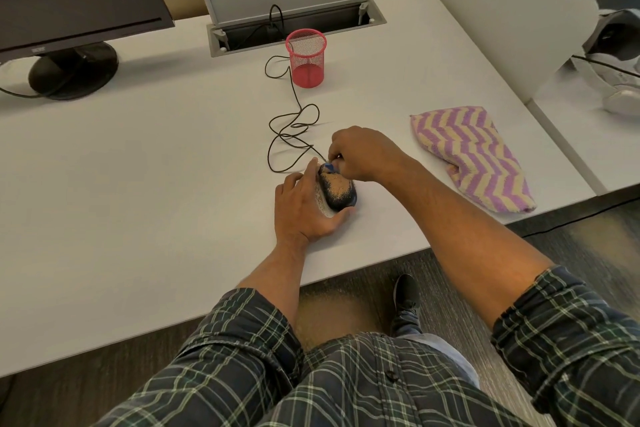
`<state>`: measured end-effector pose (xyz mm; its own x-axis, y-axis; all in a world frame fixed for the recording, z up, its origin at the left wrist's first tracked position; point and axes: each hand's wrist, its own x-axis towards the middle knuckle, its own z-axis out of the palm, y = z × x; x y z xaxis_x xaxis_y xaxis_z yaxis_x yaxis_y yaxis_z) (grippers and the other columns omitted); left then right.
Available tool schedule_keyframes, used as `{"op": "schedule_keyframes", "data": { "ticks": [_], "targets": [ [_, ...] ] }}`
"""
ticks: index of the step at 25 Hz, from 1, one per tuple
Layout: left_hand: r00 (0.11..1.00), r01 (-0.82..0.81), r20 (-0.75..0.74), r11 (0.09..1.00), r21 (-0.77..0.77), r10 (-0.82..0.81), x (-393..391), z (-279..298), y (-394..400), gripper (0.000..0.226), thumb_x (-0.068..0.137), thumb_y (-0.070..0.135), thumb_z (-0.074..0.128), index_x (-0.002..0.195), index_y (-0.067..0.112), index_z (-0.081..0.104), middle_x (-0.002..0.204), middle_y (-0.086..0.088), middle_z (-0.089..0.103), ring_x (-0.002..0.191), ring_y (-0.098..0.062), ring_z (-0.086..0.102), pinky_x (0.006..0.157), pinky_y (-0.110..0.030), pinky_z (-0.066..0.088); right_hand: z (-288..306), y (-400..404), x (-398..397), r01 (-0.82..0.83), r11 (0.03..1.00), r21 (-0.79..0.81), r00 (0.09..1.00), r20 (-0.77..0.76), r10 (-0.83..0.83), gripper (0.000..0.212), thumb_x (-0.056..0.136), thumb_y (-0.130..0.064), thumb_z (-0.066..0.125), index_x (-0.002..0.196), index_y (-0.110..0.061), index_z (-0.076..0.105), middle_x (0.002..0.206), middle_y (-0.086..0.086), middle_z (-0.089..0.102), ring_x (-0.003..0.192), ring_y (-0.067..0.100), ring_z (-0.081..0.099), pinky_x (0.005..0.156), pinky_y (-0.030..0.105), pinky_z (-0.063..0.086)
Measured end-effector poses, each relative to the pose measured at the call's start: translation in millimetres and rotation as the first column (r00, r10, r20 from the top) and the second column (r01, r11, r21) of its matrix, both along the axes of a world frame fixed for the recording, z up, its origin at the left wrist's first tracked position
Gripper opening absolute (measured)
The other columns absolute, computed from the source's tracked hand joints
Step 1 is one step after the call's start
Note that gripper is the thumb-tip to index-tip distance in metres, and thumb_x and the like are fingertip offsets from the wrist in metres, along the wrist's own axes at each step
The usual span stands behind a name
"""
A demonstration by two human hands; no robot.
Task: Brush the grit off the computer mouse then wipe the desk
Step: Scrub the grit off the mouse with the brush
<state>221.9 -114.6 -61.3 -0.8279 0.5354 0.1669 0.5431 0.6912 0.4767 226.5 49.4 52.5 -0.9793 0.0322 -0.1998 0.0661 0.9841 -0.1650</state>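
A black computer mouse [338, 193], speckled with tan grit, lies on the white desk [156, 166] near its front edge. My left hand [304, 208] grips the mouse from its left side, thumb curled under its near end. My right hand [360, 152] sits at the mouse's far end and pinches a small blue brush [329, 168] whose tip touches the mouse; most of the brush is hidden by the fingers. The mouse cable [291, 135] loops away toward the back. A purple and cream zigzag cloth [478, 156] lies folded to the right.
A red mesh pen cup [307, 59] stands behind the cable loops, before an open cable hatch [294, 14]. A black monitor on its stand [72, 69] fills the back left. A white divider [502, 10] bounds the desk's right side. Tan grit lies on the floor below the desk edge.
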Motion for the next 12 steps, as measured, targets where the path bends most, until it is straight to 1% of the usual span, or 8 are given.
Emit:
{"op": "schedule_keyframes", "data": {
  "ticks": [3, 6, 9, 12],
  "targets": [
    [1.000, -0.003, -0.011, 1.000, 0.018, 0.003, 0.0, -1.4, -0.1, 0.111, 0.064, 0.082, 0.067, 0.151, 0.019, 0.039, 0.129, 0.001, 0.065, 0.118, -0.024, 0.052, 0.093, -0.039, 0.042, 0.7, -3.6, -3.8, 0.003, 1.000, 0.014, 0.999, 0.036, -0.003, 0.022, 0.091, -0.029, 0.062, 0.109, -0.020, 0.074, 0.106, 0.000, 0.068, 0.094, 0.021, 0.062, 0.071, 0.033, 0.049],
    [1.000, -0.004, -0.005, 1.000, 0.019, 0.004, -0.1, -1.8, 0.2, 0.111, 0.063, 0.083, 0.066, 0.151, 0.020, 0.038, 0.128, 0.002, 0.065, 0.118, -0.024, 0.052, 0.093, -0.039, 0.041, 0.5, -6.9, -7.7, -0.039, 0.998, 0.053, 0.999, 0.034, 0.037, 0.021, 0.092, -0.029, 0.062, 0.109, -0.020, 0.072, 0.106, 0.001, 0.065, 0.093, 0.022, 0.062, 0.067, 0.032, 0.045],
    [1.000, -0.007, -0.008, 1.000, 0.023, 0.007, 0.4, -2.9, -0.3, 0.112, 0.064, 0.083, 0.067, 0.152, 0.020, 0.038, 0.129, 0.001, 0.065, 0.118, -0.024, 0.052, 0.094, -0.040, 0.042, 0.7, -7.5, -10.4, -0.040, 0.999, 0.014, 0.997, 0.064, 0.039, 0.022, 0.091, -0.027, 0.064, 0.109, -0.020, 0.074, 0.103, 0.001, 0.067, 0.090, 0.020, 0.062, 0.066, 0.030, 0.043],
    [1.000, -0.001, -0.001, 1.000, 0.023, 0.001, -0.1, -2.5, -0.2, 0.113, 0.064, 0.083, 0.066, 0.153, 0.019, 0.037, 0.131, 0.000, 0.064, 0.119, -0.024, 0.051, 0.095, -0.040, 0.042, 1.5, -5.4, -10.8, -0.046, 0.999, 0.019, 0.998, 0.046, 0.045, 0.021, 0.092, -0.027, 0.065, 0.109, -0.019, 0.074, 0.104, 0.001, 0.065, 0.091, 0.020, 0.061, 0.070, 0.031, 0.047]
  ]
}}
